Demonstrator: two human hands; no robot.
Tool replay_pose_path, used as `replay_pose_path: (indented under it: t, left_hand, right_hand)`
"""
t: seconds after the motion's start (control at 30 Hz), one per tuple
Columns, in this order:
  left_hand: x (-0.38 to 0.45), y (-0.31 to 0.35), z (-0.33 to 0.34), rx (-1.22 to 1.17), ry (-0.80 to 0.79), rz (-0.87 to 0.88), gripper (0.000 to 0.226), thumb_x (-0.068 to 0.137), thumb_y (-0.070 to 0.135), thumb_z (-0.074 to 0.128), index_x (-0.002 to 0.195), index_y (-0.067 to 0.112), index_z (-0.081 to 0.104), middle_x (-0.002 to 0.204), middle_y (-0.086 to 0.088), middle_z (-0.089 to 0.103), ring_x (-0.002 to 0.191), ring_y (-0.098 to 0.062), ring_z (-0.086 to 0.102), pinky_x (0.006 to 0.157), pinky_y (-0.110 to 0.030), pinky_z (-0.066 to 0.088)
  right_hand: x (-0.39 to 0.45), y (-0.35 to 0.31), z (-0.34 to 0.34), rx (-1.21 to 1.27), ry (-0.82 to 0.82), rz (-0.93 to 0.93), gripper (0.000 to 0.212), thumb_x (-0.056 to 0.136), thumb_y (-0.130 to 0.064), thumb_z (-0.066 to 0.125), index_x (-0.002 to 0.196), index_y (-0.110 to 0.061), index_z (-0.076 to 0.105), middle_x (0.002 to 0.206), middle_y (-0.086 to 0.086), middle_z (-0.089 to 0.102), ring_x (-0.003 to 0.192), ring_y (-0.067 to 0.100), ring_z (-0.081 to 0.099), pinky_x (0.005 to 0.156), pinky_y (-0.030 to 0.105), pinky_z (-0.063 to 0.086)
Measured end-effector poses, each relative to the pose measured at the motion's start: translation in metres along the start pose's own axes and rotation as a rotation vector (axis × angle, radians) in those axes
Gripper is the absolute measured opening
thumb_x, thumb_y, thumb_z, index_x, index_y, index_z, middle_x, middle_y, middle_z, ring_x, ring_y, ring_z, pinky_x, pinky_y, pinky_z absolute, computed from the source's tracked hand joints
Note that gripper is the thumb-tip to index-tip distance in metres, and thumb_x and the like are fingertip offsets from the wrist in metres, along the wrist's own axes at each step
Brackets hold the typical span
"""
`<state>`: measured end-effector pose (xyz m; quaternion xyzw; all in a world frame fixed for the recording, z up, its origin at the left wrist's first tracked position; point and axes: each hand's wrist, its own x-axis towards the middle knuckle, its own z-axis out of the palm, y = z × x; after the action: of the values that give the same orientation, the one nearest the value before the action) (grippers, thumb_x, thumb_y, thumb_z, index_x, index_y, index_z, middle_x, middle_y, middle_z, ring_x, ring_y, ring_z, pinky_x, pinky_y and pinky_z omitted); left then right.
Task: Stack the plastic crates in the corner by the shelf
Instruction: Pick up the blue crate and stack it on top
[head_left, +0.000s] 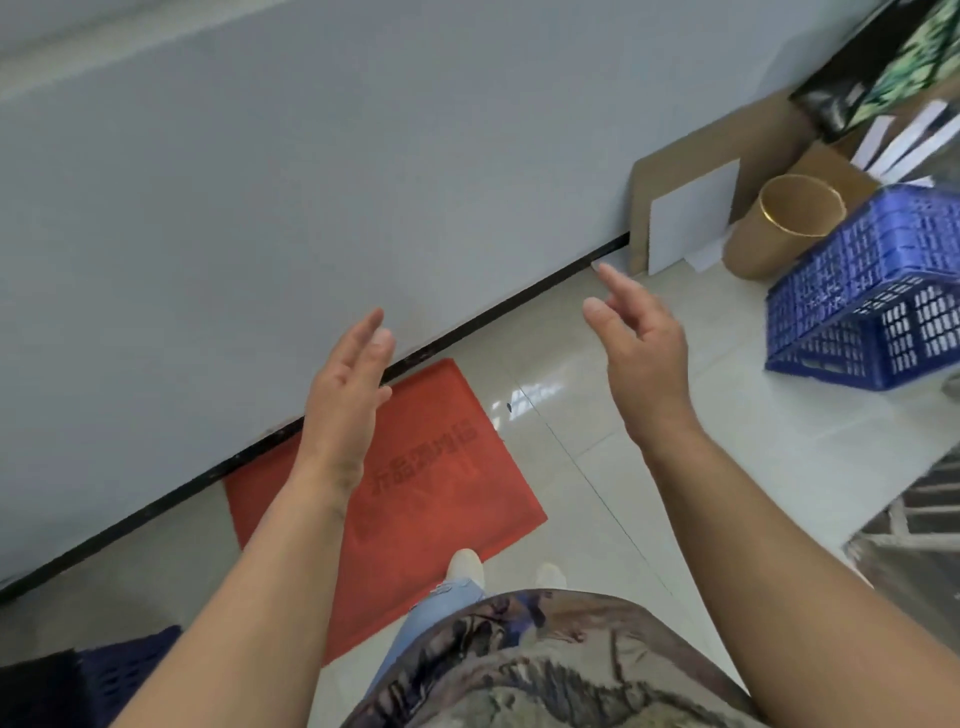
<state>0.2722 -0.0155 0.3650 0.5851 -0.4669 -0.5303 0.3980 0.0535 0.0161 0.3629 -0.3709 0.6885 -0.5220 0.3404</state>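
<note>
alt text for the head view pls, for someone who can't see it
Both bare hands, left hand and right hand, are raised open and empty above a tiled floor. A blue plastic crate stands at right beside a round brown bin; a red mat lies along the wall.

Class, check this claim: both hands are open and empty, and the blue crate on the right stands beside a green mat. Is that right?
Not quite. The head view shows the mat is red, and lies left near the wall. Both the left hand and right hand are open and empty; the blue crate is on the right.
</note>
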Motion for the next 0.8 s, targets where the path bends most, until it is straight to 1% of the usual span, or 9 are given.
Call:
replay_pose_path:
  t: [0.1, 0.23, 0.3, 0.43, 0.57, 0.63, 0.7, 0.73, 0.8]
  left_hand:
    - [0.020, 0.010, 0.019, 0.008, -0.098, 0.016, 0.029, 0.093, 0.040, 0.048, 0.122, 0.043, 0.051, 0.134, 0.012, 0.050, 0.125, -0.008, 0.049, 0.105, -0.041, 0.041]
    - [0.039, 0.021, 0.050, 0.020, -0.261, 0.042, 0.034, 0.091, 0.045, 0.050, 0.125, 0.043, 0.051, 0.135, 0.011, 0.054, 0.123, -0.003, 0.049, 0.109, -0.040, 0.035]
    - [0.043, 0.021, 0.067, 0.035, -0.354, 0.048, 0.037, 0.085, 0.051, 0.052, 0.122, 0.046, 0.051, 0.134, 0.010, 0.056, 0.123, -0.002, 0.049, 0.109, -0.040, 0.035]
    - [0.048, 0.018, 0.101, 0.062, -0.485, 0.044, 0.042, 0.081, 0.053, 0.051, 0.122, 0.046, 0.051, 0.133, 0.010, 0.056, 0.119, 0.000, 0.052, 0.102, -0.035, 0.041]
    - [0.046, 0.020, 0.150, 0.119, -0.572, 0.055, 0.038, 0.077, 0.054, 0.050, 0.115, 0.049, 0.054, 0.127, 0.009, 0.060, 0.110, 0.002, 0.057, 0.095, -0.030, 0.044]
    - [0.043, 0.024, 0.185, 0.145, -0.608, 0.074, 0.034, 0.080, 0.052, 0.052, 0.113, 0.049, 0.055, 0.125, 0.009, 0.061, 0.107, 0.002, 0.058, 0.095, -0.029, 0.045]
    - [0.039, 0.028, 0.223, 0.151, -0.630, 0.090, 0.029, 0.088, 0.045, 0.053, 0.117, 0.045, 0.055, 0.125, 0.008, 0.060, 0.109, 0.001, 0.058, 0.097, -0.030, 0.044]
    - [0.035, 0.030, 0.244, 0.157, -0.641, 0.098, 0.029, 0.091, 0.042, 0.052, 0.119, 0.042, 0.055, 0.126, 0.008, 0.060, 0.110, 0.000, 0.057, 0.098, -0.031, 0.043]
    - [0.025, 0.035, 0.289, 0.173, -0.689, 0.115, 0.032, 0.091, 0.040, 0.051, 0.122, 0.039, 0.055, 0.127, 0.011, 0.059, 0.115, -0.003, 0.056, 0.102, -0.034, 0.042]
  right_hand:
    - [-0.002, -0.003, -0.017, -0.010, 0.105, 0.017, 0.035, 0.097, -0.033, 0.046, 0.130, -0.028, 0.056, 0.137, -0.006, 0.052, 0.116, -0.005, 0.049, 0.104, 0.017, 0.037]
    - [0.000, -0.007, -0.042, -0.038, 0.268, 0.059, 0.039, 0.101, -0.038, 0.034, 0.131, -0.027, 0.056, 0.128, -0.010, 0.054, 0.124, 0.005, 0.048, 0.109, 0.030, 0.035]
    - [0.000, -0.004, -0.054, -0.031, 0.348, 0.068, 0.040, 0.101, -0.038, 0.032, 0.130, -0.026, 0.057, 0.127, -0.011, 0.055, 0.123, 0.007, 0.051, 0.107, 0.030, 0.038]
    - [-0.008, 0.011, -0.080, -0.009, 0.458, 0.111, 0.042, 0.102, -0.038, 0.031, 0.133, -0.023, 0.054, 0.134, -0.007, 0.055, 0.116, 0.004, 0.055, 0.095, 0.016, 0.039]
    - [-0.012, 0.032, -0.121, 0.007, 0.537, 0.140, 0.042, 0.101, -0.038, 0.031, 0.133, -0.024, 0.054, 0.134, -0.007, 0.055, 0.117, 0.005, 0.055, 0.091, 0.011, 0.039]
    - [-0.008, 0.042, -0.151, 0.019, 0.592, 0.149, 0.042, 0.101, -0.039, 0.031, 0.133, -0.023, 0.055, 0.132, -0.007, 0.055, 0.117, 0.005, 0.055, 0.086, 0.005, 0.038]
    - [-0.003, 0.050, -0.185, 0.047, 0.636, 0.159, 0.042, 0.101, -0.038, 0.032, 0.132, -0.023, 0.056, 0.129, -0.008, 0.056, 0.116, 0.005, 0.055, 0.080, -0.002, 0.038]
    - [0.000, 0.053, -0.204, 0.061, 0.661, 0.160, 0.041, 0.101, -0.038, 0.033, 0.130, -0.023, 0.057, 0.127, -0.009, 0.057, 0.116, 0.005, 0.055, 0.081, -0.002, 0.038]
    - [0.005, 0.059, -0.244, 0.082, 0.720, 0.158, 0.040, 0.100, -0.039, 0.035, 0.128, -0.024, 0.060, 0.120, -0.012, 0.058, 0.115, 0.006, 0.056, 0.092, 0.009, 0.040]
